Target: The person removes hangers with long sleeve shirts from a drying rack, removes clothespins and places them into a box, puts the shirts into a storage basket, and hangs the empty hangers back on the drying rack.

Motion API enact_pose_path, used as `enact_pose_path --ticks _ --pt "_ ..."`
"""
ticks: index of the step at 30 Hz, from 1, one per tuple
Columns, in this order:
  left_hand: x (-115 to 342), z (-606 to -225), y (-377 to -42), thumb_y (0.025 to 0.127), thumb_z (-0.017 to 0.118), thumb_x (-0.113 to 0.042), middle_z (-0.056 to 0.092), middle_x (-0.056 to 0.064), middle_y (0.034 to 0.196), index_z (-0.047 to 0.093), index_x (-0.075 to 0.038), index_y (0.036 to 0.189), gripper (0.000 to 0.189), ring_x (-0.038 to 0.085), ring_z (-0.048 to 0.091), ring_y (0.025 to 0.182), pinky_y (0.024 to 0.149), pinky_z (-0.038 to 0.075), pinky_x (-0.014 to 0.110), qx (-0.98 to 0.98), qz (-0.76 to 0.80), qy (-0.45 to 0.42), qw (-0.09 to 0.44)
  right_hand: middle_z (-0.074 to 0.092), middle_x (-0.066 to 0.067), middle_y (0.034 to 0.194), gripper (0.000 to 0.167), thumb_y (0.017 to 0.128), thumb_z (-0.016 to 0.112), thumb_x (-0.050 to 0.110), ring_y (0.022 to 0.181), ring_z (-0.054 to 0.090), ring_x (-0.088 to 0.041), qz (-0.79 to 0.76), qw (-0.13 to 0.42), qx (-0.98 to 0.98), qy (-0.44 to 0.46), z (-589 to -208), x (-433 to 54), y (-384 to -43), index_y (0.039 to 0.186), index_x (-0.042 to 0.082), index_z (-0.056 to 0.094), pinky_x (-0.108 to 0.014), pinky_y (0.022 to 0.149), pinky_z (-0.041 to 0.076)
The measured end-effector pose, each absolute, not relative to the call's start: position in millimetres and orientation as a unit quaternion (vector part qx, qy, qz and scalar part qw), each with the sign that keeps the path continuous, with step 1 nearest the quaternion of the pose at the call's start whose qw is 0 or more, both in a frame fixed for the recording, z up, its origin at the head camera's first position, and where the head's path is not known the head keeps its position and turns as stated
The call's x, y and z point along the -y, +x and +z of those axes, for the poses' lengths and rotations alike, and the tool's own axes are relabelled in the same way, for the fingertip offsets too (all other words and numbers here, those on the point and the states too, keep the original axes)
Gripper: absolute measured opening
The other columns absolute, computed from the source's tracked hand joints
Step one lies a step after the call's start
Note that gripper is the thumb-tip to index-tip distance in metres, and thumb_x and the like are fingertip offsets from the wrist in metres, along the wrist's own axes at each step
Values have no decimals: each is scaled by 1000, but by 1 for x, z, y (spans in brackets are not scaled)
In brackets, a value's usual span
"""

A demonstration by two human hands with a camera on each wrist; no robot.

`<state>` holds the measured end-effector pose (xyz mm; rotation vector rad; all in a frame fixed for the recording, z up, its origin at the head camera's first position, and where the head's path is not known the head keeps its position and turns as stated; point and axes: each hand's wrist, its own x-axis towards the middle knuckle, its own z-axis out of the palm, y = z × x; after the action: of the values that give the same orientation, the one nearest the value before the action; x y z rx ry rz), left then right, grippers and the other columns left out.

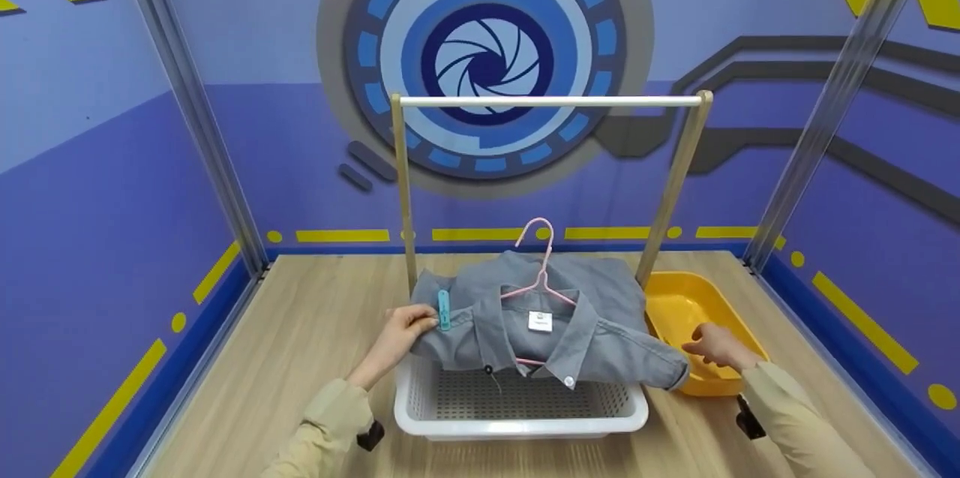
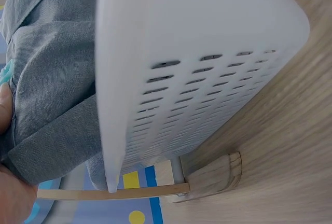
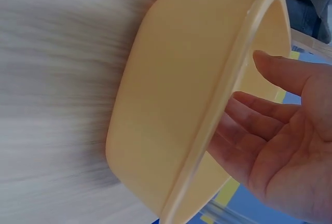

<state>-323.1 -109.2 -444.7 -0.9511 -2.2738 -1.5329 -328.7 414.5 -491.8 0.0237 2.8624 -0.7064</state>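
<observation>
A grey collared shirt [image 1: 465, 335] lies over the back of a white basket [image 1: 525, 429], with a pink hanger [image 1: 544, 279] inside its collar and the hook standing up. My left hand [image 1: 409, 324] pinches the shirt at the shoulder on the left, close beside a teal clothespin [image 1: 444, 311] clipped there. In the left wrist view the grey cloth [image 2: 57, 79] runs between thumb and fingers. My right hand [image 1: 720, 347] reaches over a yellow tray [image 1: 731, 313]. In the right wrist view its fingers [image 3: 254, 117] dip past the tray's rim, thumb apart, holding nothing visible.
Behind the basket stands a rack with wooden posts [image 1: 403, 185] and a white rail [image 1: 551, 100]. Its right post comes down beside the yellow tray. Patterned blue-purple walls [image 1: 247, 155] enclose the wooden table [image 1: 315, 298] at the back and both sides.
</observation>
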Motion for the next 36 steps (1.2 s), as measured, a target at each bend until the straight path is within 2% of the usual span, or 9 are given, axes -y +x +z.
enact_pose_path --ticks 6,13,21,29,36 --pt "109 -447 -324 84 56 7 60 20 81 61 11 84 6 30 55 73 67 44 29 767 -545 -323 99 58 -18 78 39 86 61 14 68 58 -29 -240 76 -968 -6 -489 -413 -329 102 -20 49 -38 58 49" --pt "108 -447 -325 85 56 8 60 20 82 61 11 84 7 28 55 75 69 44 29 766 -552 -318 85 59 -21 86 42 88 60 19 73 58 -31 -258 61 -964 -1 -478 -408 -329 106 -18 50 -40 65 49" --pt "109 -448 -324 84 57 8 61 18 81 62 10 83 5 28 56 75 68 44 28 772 -544 -315 96 60 -17 86 39 89 59 21 73 57 -28 -279 0 -959 -44 -455 -394 -324 105 -15 52 -42 67 48" --pt "108 -448 -323 84 57 8 61 18 80 62 10 83 5 25 55 73 67 44 26 772 -544 -313 97 60 -18 93 30 90 58 15 83 57 -33 -290 -92 -948 -88 -424 -367 -311 106 -10 54 -44 73 47" --pt "107 -447 -323 84 56 7 61 18 82 62 10 84 6 27 56 74 67 45 29 772 -548 -310 90 62 -13 94 21 89 57 7 83 59 -27 -298 -173 -928 -144 -407 -340 -302 107 -5 58 -42 73 46"
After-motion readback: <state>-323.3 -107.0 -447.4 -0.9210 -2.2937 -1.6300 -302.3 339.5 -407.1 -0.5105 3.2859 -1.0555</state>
